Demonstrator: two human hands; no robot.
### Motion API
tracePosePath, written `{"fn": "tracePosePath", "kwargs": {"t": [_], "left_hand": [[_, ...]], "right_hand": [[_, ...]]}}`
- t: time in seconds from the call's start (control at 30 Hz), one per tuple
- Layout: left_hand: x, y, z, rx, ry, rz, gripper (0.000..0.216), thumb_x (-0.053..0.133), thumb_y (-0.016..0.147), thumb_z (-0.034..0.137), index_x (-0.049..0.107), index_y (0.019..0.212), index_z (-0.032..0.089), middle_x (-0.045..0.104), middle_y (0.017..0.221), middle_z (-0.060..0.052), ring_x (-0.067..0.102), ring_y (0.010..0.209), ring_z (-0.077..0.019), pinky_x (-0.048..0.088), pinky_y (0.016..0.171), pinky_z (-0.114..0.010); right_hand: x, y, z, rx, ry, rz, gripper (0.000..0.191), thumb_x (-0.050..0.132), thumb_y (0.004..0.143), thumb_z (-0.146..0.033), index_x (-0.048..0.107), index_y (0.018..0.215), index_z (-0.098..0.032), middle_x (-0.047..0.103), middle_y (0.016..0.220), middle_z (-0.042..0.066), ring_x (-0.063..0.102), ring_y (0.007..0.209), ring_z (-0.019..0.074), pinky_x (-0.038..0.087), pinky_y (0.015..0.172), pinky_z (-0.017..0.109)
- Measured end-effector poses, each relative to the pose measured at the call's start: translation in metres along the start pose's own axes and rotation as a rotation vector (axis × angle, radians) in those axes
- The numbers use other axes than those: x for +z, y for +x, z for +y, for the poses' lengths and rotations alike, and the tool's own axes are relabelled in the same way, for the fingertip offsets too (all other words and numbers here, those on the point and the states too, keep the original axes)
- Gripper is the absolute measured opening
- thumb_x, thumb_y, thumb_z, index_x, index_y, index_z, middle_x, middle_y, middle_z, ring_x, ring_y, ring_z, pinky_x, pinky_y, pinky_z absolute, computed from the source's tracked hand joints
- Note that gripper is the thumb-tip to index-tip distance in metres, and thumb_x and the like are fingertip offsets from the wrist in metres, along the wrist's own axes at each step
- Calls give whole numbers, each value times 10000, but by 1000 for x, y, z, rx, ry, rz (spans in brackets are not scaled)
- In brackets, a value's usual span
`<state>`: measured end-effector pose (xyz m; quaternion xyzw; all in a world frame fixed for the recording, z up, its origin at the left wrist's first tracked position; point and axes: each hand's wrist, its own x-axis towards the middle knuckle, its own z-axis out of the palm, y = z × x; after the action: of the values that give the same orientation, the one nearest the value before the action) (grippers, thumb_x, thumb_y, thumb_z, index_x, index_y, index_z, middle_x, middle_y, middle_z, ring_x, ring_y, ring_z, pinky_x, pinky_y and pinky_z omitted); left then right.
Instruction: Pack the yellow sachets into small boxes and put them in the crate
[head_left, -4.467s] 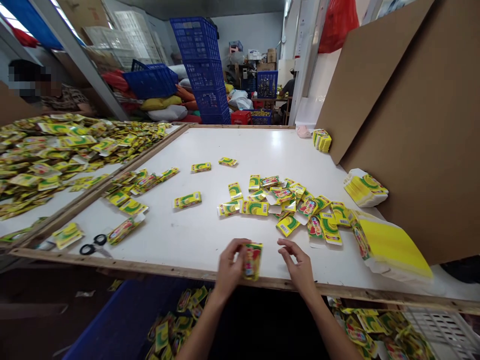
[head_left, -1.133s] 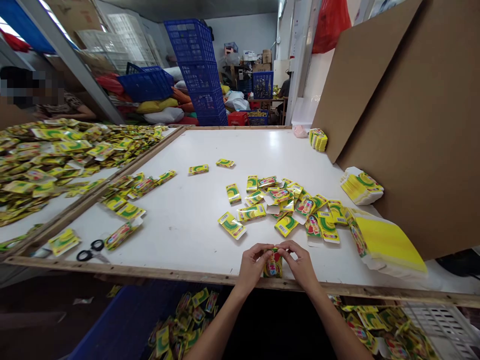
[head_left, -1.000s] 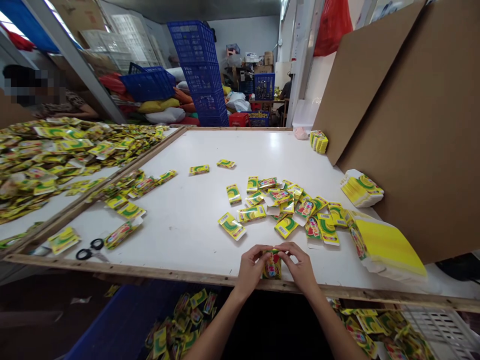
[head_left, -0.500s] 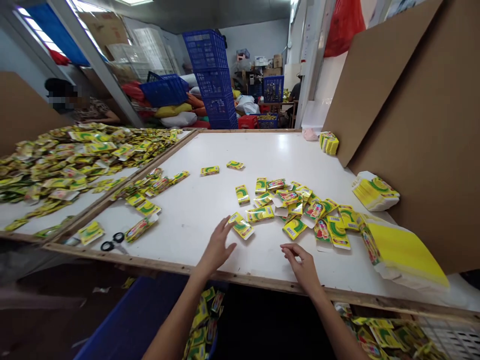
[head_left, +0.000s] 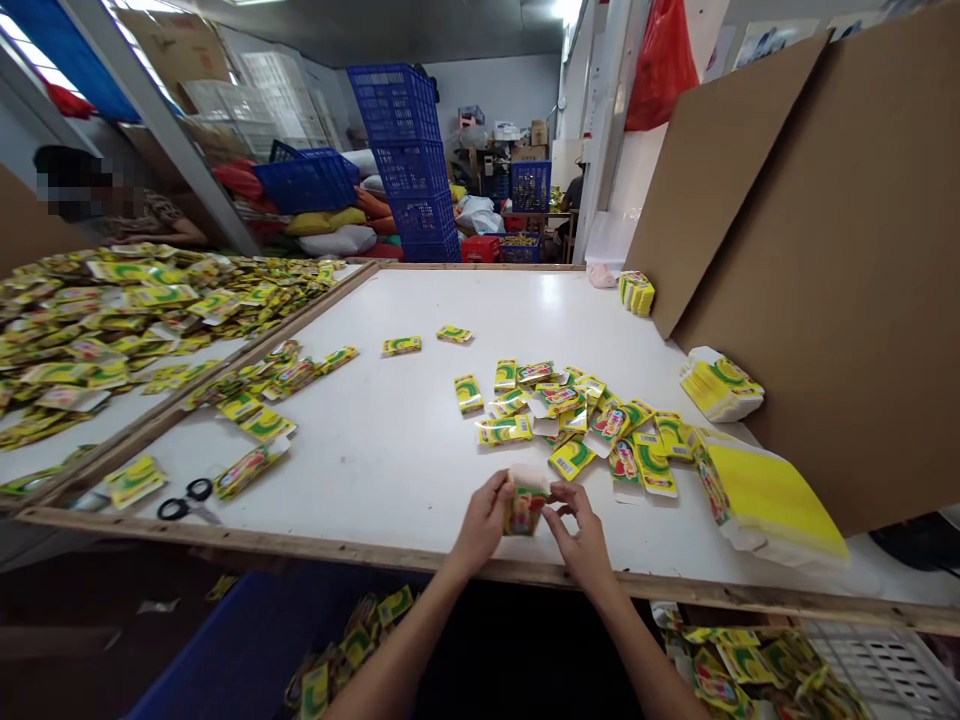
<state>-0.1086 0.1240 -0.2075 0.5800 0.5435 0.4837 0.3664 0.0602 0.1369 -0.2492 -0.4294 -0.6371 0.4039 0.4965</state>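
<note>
A small yellow-and-green printed carton [head_left: 523,512] is held just above the near edge of the white table [head_left: 390,440]. My left hand [head_left: 484,520] grips its left side, fingers closed. At its right edge, by the raised white flap, my right hand [head_left: 579,530] has thumb and fingers bent close together; whether they pinch the flap is hard to make out. Beyond my hands lies a loose heap of similar cartons [head_left: 570,455], several with white flaps standing open. Stacked flat cartons [head_left: 780,490] lie to the right.
Black-handled scissors [head_left: 187,500] lie at the left near a few cartons. A wooden strip [head_left: 300,300] divides off a large carton pile [head_left: 135,310], with a person [head_left: 142,205] behind it. Cardboard sheets [head_left: 825,250] lean along the right. A blue bin [head_left: 217,640] stands below the table edge.
My left hand has picked up the carton from beside the heap and drawn it right and nearer. My right hand has come to its other side. The view has shifted slightly right.
</note>
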Motion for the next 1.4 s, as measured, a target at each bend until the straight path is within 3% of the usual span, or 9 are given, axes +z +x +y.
{"fn": "tracePosePath", "kwargs": {"t": [0.13, 0.27, 0.57, 0.67, 0.77, 0.9, 1.03, 1.27, 1.4], "left_hand": [[28, -16, -5, -87, -149, 41, 307, 460, 894, 374, 525, 1137, 199, 662, 957, -53, 614, 890, -191, 480, 813, -318], [28, -24, -11, -131, -279, 15, 432, 574, 838, 301, 370, 1215, 249, 632, 987, -34, 634, 843, -168, 503, 767, -310], [18, -13, -9, -109, -248, -137, 165, 605, 802, 260, 606, 940, 168, 659, 937, -58, 617, 908, -200, 490, 817, -313], [21, -13, -5, -35, -281, -89, 198, 595, 809, 233, 584, 1001, 187, 629, 1099, -79, 577, 1065, -217, 450, 938, -355], [25, -15, -1, 0, -316, -48, 238, 575, 821, 207, 534, 1055, 203, 635, 1088, -75, 595, 1036, -203, 454, 934, -367], [27, -18, 0, -4, -214, -32, 138, 561, 839, 244, 609, 947, 172, 660, 1014, -83, 614, 974, -208, 469, 897, -346], [30, -18, -2, -53, -226, 51, 150, 582, 829, 273, 644, 908, 162, 674, 1015, -90, 616, 977, -214, 467, 895, -335], [38, -7, -4, -133, -273, 151, 175, 638, 776, 300, 653, 864, 149, 627, 710, -12, 574, 673, -134, 456, 635, -226], [37, -5, -5, -152, -314, 143, 168, 650, 765, 297, 657, 825, 141, 647, 739, -24, 581, 695, -137, 461, 657, -230]], "right_hand": [[1, 0, 2, 53, 98, -34, 268, 558, 846, -338, 463, 1065, -216, 668, 805, 23, 637, 706, 176, 520, 669, 291], [-1, 1, 4, 55, 97, -53, 273, 573, 834, -345, 501, 1059, -208, 671, 844, 32, 636, 726, 178, 517, 692, 295], [-12, 12, 1, 2, -2, -134, 257, 505, 882, -385, 681, 842, -202, 693, 870, 54, 636, 857, 211, 492, 764, 296], [-10, 15, 1, -34, 13, -54, 212, 536, 866, -360, 680, 884, -205, 686, 904, 60, 631, 895, 212, 490, 800, 311], [-7, 13, 2, -18, 65, -9, 229, 535, 872, -341, 642, 1028, -211, 688, 932, 60, 639, 864, 196, 502, 783, 316], [-8, 10, -1, -68, 56, -89, 163, 576, 853, -332, 691, 877, -218, 694, 948, 59, 632, 921, 204, 497, 805, 319], [-8, 9, -4, -63, 25, -58, 174, 579, 846, -332, 689, 909, -212, 690, 930, 62, 628, 863, 194, 504, 754, 304], [-5, 15, -8, 63, -32, -12, 261, 598, 814, -395, 648, 939, -172, 640, 704, 15, 562, 643, 156, 477, 627, 264], [-6, 18, -9, 84, 4, -46, 229, 578, 828, -393, 638, 879, -178, 651, 734, 21, 573, 664, 157, 469, 632, 262]]}}
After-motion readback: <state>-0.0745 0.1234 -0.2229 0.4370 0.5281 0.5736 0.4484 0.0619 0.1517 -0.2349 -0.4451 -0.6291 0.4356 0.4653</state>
